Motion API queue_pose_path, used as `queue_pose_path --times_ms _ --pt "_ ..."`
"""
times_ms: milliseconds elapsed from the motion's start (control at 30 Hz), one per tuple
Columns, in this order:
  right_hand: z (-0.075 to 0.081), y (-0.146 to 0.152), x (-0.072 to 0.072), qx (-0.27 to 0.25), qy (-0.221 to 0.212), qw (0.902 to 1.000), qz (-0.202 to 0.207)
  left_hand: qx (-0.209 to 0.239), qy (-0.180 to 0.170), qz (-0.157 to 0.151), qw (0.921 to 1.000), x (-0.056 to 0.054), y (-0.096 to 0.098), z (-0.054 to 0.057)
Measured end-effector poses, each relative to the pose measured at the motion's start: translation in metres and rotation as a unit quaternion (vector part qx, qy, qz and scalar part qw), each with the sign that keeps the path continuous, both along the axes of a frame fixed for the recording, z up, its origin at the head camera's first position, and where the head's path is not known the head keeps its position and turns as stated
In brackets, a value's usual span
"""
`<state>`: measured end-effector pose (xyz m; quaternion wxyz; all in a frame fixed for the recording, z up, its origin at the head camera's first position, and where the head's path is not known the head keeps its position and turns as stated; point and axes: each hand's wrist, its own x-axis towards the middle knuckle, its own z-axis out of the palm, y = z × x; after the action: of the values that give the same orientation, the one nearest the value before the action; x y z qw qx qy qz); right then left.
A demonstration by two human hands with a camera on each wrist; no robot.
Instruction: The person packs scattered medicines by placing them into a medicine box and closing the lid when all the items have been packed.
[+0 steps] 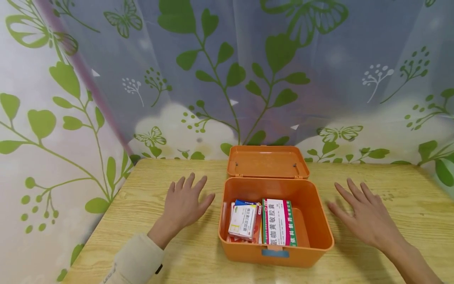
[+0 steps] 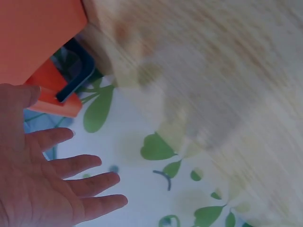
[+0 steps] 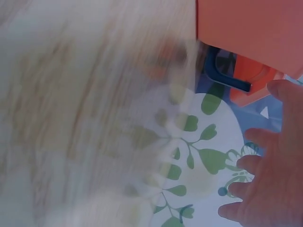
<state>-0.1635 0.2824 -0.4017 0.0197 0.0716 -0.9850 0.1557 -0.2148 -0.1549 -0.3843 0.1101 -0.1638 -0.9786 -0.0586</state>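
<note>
An orange plastic box [image 1: 276, 252] stands on the table with its lid [image 1: 267, 161] tipped back toward the curtain. Inside lie several medicine boxes: a white one [image 1: 242, 221] on a small pile at the left, and a larger green, white and magenta one [image 1: 278, 223] beside it. My left hand [image 1: 185, 203] is spread over the table left of the box, fingers straight, holding nothing. On the other side my right hand [image 1: 369, 217] is spread the same way, its thumb near the box wall. A dark blue handle [image 2: 80, 71] shows by the lid in both wrist views.
A wood-grain table [image 1: 142, 205] extends to both sides of the box. Behind it hangs a curtain [image 1: 213, 98] with green leaves and butterflies, which also runs along the left side. A blue latch [image 1: 275, 253] sits on the box front.
</note>
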Motion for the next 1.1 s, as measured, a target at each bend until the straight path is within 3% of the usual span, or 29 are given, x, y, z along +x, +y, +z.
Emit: queue_pose_path --times_ms 167,300,433,600,733,867,933,1000,1067,1100 --pt "-0.004 0.004 0.000 0.002 -0.006 1.0000 -0.006 0.000 -0.013 0.004 0.9999 -0.004 -0.006 -0.010" --pt "-0.007 0.006 -0.002 -0.002 -0.008 1.0000 -0.006 0.026 -0.019 0.007 0.9995 -0.009 -0.009 -0.016" --pt "-0.008 0.007 -0.007 -0.012 -0.008 0.9999 -0.003 0.059 -0.012 0.000 0.9982 -0.015 -0.010 -0.018" --pt "-0.008 0.008 -0.018 -0.036 -0.008 0.9993 0.003 0.062 -0.001 0.002 0.9981 -0.026 -0.008 -0.019" --pt "-0.012 0.008 -0.030 -0.077 0.007 0.9967 0.023 0.088 -0.029 0.018 0.9955 -0.035 -0.001 -0.019" --pt "-0.015 0.007 -0.044 -0.107 0.032 0.9922 0.054 0.146 -0.053 0.026 0.9875 -0.048 0.009 -0.021" --pt "-0.015 0.005 -0.051 -0.149 0.027 0.9865 0.064 0.191 -0.067 0.019 0.9791 -0.054 0.014 -0.023" --pt "-0.013 0.002 -0.057 -0.210 0.002 0.9757 0.062 0.259 -0.091 0.000 0.9616 -0.060 0.019 -0.025" --pt "-0.012 -0.001 -0.062 -0.285 -0.021 0.9567 0.058 0.337 -0.129 -0.019 0.9323 -0.067 0.023 -0.027" --pt "-0.011 -0.003 -0.064 -0.318 -0.031 0.9460 0.052 0.382 -0.152 -0.030 0.9112 -0.071 0.024 -0.028"
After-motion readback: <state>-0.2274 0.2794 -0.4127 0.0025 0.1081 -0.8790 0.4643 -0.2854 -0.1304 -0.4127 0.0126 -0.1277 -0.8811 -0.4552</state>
